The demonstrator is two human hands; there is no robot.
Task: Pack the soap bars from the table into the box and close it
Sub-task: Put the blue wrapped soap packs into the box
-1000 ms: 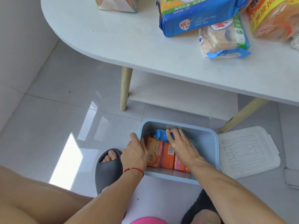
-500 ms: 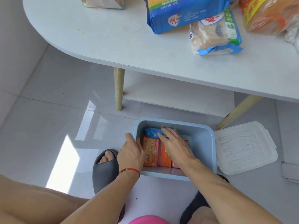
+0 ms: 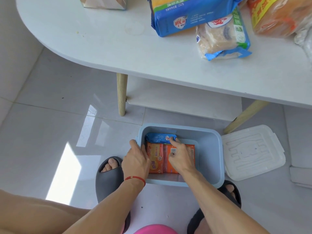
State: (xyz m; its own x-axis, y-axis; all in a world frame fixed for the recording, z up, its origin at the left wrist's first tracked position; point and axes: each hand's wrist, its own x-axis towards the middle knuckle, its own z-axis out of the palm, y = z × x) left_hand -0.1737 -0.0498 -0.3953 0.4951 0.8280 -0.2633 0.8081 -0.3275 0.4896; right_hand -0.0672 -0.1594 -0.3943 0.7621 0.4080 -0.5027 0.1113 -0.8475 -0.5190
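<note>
Blue box [image 3: 209,149] on the floor holds orange soap bars [image 3: 155,159]. Left hand [image 3: 135,162] grips its rim; right hand [image 3: 181,157], fingers curled, presses bars; pack them flat, leaving room for counter [image 3: 101,39] packs.

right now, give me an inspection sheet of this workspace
surface: white table above a grey tiled floor
job's things: blue box on the floor, open, holding two orange soap packs side by side and a blue soap pack behind them; white lid lies beside the box on the floor; more soap packs are on the table
clutter: flat pale sheets at the right edge
grips: left hand holds the box's left wall; right hand rests inside on the packs, fingers curled
cables: nothing seen
surroundings: wooden table legs, grey slippers
</note>
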